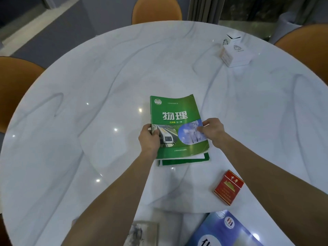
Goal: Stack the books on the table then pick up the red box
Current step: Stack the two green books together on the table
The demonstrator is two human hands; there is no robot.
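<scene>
Round and white with grey marble veining, the worktop [88, 82] fills the view, with orange chairs [157, 10] tucked around its far and side edges. Near its middle lies a green book [177, 121], a schoolbook with a train and a sky picture on its cover, resting on a second green book [184, 161] whose near edge and right corner peek out below it. The left hand [149, 139] pinches the top book's left edge, thumb on the cover; the right hand [212, 130] pinches the right edge likewise, fingers curled under.

The step in hand looks like squaring the top book over the lower one. To do it well, slide the top book toward the near edge and a touch right until the edges line up, keeping it flat, as its far right corner already curls upward.

A blue book [225, 231] and a grey one [143, 233] lie at the near edge, not yet stacked. The red box [229, 187], a small flip-top pack with gold print, sits by the near right edge, between the green books and the blue book. A white box [237, 54] stands toward the far right edge.
</scene>
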